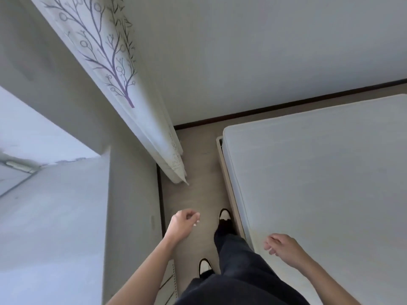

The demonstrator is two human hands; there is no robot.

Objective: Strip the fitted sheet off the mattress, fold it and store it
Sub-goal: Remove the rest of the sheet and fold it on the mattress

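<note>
- Right hand: fingers loosely curled, holding nothing, poised over the near edge of the mattress.
- Left hand: loosely curled, empty, over the floor between bed and wall.
- Fitted sheet: cannot tell whether the pale surface beyond the right hand is sheet or bare mattress; no folded sheet in view.
- Judgement: stripping either complete or unstarted; folding and storing unconfirmed.
- Beyond the left hand: printed curtain.
</note>
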